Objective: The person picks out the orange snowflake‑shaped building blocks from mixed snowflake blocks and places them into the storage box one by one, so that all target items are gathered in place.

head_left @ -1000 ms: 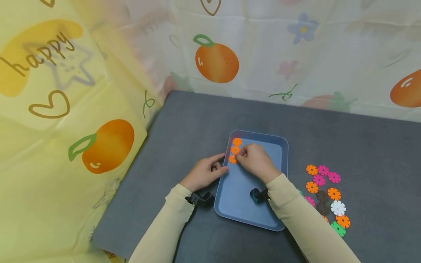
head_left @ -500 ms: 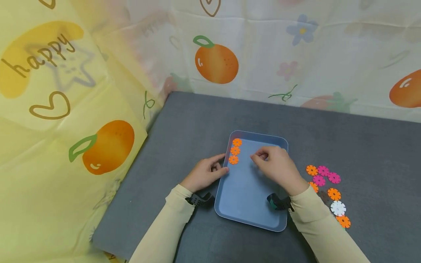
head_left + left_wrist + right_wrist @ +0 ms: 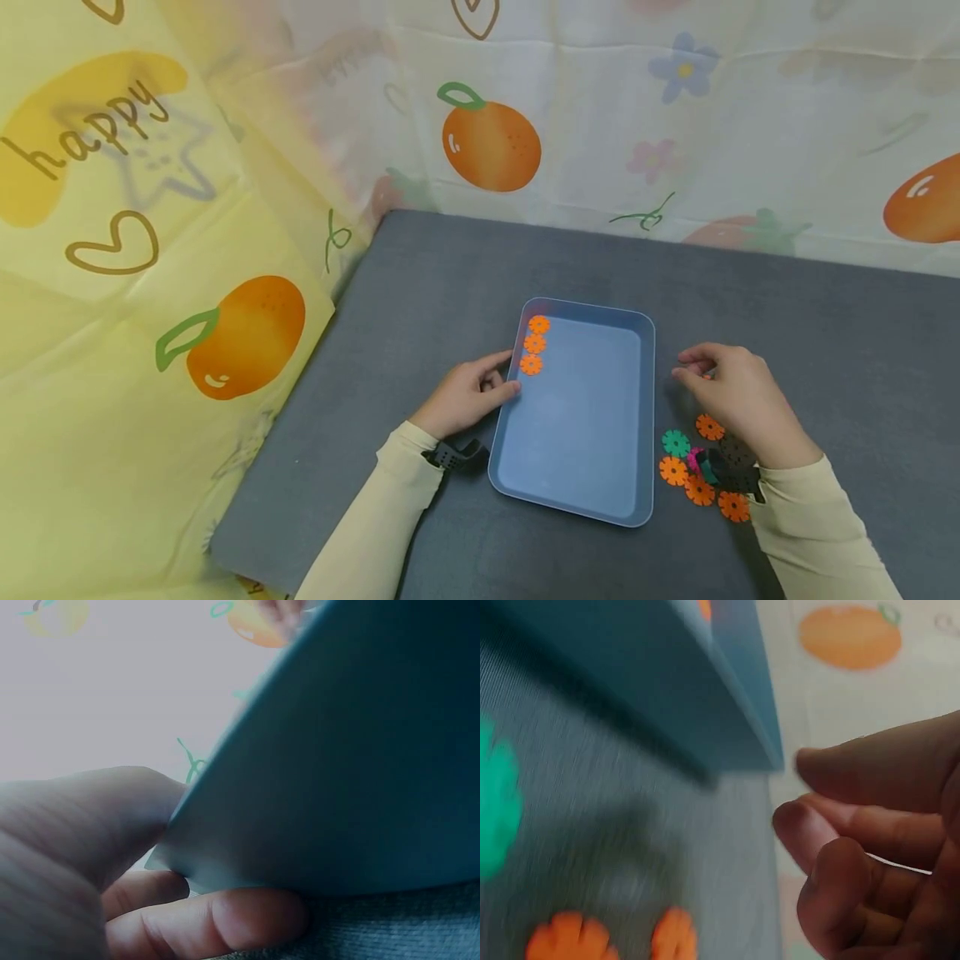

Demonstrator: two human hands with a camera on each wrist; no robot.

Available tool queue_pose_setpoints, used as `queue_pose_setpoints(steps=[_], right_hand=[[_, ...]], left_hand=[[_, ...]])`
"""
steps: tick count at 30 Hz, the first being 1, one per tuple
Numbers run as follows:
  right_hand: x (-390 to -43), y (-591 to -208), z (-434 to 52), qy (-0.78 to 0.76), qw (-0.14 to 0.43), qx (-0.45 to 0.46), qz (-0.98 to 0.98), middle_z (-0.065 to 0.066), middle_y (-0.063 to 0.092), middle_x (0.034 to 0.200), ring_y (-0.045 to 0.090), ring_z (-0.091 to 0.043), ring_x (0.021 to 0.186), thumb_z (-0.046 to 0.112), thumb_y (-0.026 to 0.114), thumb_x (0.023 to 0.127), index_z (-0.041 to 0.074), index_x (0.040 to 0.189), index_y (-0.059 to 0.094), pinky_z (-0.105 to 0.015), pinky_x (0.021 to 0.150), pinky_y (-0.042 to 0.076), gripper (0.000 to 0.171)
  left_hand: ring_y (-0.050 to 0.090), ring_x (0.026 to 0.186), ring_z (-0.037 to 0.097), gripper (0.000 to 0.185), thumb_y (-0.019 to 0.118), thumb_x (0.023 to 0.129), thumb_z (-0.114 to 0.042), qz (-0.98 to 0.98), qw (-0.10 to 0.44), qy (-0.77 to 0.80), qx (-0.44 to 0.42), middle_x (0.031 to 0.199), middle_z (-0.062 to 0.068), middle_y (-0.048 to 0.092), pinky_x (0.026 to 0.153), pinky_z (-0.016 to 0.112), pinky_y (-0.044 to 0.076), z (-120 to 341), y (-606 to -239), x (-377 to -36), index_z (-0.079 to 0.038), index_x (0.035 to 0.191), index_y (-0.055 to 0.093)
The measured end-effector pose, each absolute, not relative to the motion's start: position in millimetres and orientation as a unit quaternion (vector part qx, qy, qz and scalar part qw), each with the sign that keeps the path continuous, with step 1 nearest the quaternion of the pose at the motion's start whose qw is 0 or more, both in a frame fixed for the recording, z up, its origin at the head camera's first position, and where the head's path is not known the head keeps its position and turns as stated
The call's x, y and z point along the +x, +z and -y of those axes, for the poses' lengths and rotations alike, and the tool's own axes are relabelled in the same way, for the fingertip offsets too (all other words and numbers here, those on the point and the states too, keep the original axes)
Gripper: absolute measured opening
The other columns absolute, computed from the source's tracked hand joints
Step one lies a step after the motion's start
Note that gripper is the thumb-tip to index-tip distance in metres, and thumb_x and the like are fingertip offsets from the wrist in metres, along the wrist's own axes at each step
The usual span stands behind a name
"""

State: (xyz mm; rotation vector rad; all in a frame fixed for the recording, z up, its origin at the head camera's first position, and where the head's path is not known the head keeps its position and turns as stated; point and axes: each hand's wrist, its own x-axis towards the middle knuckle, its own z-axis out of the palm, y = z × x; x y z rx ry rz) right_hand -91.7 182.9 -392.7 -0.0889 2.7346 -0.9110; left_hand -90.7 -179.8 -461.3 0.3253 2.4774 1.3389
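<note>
Left hand [image 3: 468,398]: I see it resting on the table [image 3: 420,283], fingers loosely curled against the left rim of the blue tray [image 3: 585,433], thumb on the rim, seemingly to steady it.
Right hand [image 3: 738,400]: it hovers right of the tray above the loose discs [image 3: 697,467], fingertips drawn together; whether they pinch anything, I cannot tell.
Orange discs [image 3: 535,343]: three lie in a column in the tray's far left corner, touching edge to edge.
Loose discs: orange, green and pink, partly hidden under my right wrist.
Around: a fruit-printed curtain [image 3: 225,167] walls the table.
</note>
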Motion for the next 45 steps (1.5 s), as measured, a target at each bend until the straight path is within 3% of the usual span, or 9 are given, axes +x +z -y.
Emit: queue_pose_setpoints(steps=[6, 12, 16, 22, 26, 32, 40, 45], right_hand=[[-83, -407, -211, -0.292, 0.134, -0.011, -0.947, -0.016, 0.069, 0.095, 0.053, -0.022, 0.067, 0.019, 0.062, 0.103, -0.011, 0.124, 0.065, -0.036, 0.056, 0.041, 0.037], [-86, -419, -223, -0.268, 0.141, 0.004, -0.953, -0.015, 0.068, 0.093, 0.058, -0.024, 0.075, 0.022, 0.068, 0.100, -0.013, 0.125, 0.064, -0.034, 0.061, 0.045, 0.044], [-88, -423, -223, -0.266, 0.145, 0.017, -0.953, -0.014, 0.067, 0.089, 0.056, -0.023, 0.068, 0.023, 0.068, 0.100, -0.014, 0.126, 0.064, -0.035, 0.057, 0.043, 0.046], [-88, -426, -215, -0.263, 0.127, 0.025, -0.956, -0.015, 0.069, 0.093, 0.059, -0.024, 0.073, 0.029, 0.075, 0.097, -0.008, 0.115, 0.069, -0.034, 0.059, 0.044, 0.042], [-88, -426, -208, -0.273, 0.110, 0.026, -0.955, -0.014, 0.068, 0.091, 0.057, -0.024, 0.072, 0.024, 0.073, 0.097, -0.005, 0.109, 0.070, -0.034, 0.058, 0.043, 0.031], [-89, -420, -200, -0.286, 0.089, 0.007, -0.954, -0.015, 0.070, 0.089, 0.052, -0.022, 0.063, 0.016, 0.065, 0.102, -0.005, 0.106, 0.073, -0.036, 0.054, 0.041, 0.023], [-95, -402, -187, -0.310, 0.061, -0.001, -0.949, -0.018, 0.072, 0.094, 0.049, -0.021, 0.058, 0.020, 0.063, 0.106, -0.003, 0.109, 0.073, -0.034, 0.052, 0.039, 0.026], [-100, -386, -176, -0.317, 0.060, -0.016, -0.946, -0.017, 0.072, 0.088, 0.047, -0.021, 0.053, 0.022, 0.062, 0.107, -0.002, 0.113, 0.073, -0.035, 0.050, 0.039, 0.026]], left_hand=[[0.054, 0.065, 0.012, 0.057, 0.072, 0.101, -0.028, -0.864, 0.153, 0.466, 0.110, 0.080, -0.004, 0.066, 0.062, 0.026, 0.042, 179, -461, -90, -0.007, 0.151, 0.056], [0.053, 0.065, 0.010, 0.057, 0.071, 0.101, -0.028, -0.862, 0.153, 0.471, 0.109, 0.080, -0.005, 0.066, 0.063, 0.026, 0.043, 179, -460, -90, -0.007, 0.151, 0.056], [0.053, 0.065, 0.010, 0.057, 0.071, 0.101, -0.029, -0.862, 0.153, 0.471, 0.110, 0.079, -0.005, 0.066, 0.064, 0.025, 0.043, 179, -459, -90, -0.007, 0.151, 0.056], [0.052, 0.065, 0.010, 0.057, 0.072, 0.101, -0.029, -0.861, 0.153, 0.472, 0.109, 0.079, -0.004, 0.066, 0.064, 0.025, 0.043, 180, -460, -89, -0.007, 0.151, 0.056], [0.052, 0.064, 0.010, 0.057, 0.071, 0.101, -0.029, -0.862, 0.153, 0.471, 0.109, 0.079, -0.004, 0.066, 0.064, 0.025, 0.042, 180, -459, -89, -0.007, 0.151, 0.055], [0.052, 0.064, 0.011, 0.058, 0.071, 0.101, -0.029, -0.858, 0.156, 0.476, 0.113, 0.079, -0.004, 0.066, 0.063, 0.026, 0.042, 180, -458, -89, -0.006, 0.152, 0.055], [0.052, 0.065, 0.011, 0.058, 0.071, 0.101, -0.028, -0.855, 0.160, 0.480, 0.113, 0.080, -0.003, 0.065, 0.063, 0.025, 0.041, 180, -457, -90, -0.005, 0.152, 0.055], [0.052, 0.065, 0.011, 0.058, 0.071, 0.101, -0.028, -0.855, 0.161, 0.480, 0.110, 0.080, -0.003, 0.065, 0.063, 0.025, 0.040, 180, -457, -89, -0.006, 0.152, 0.055]])
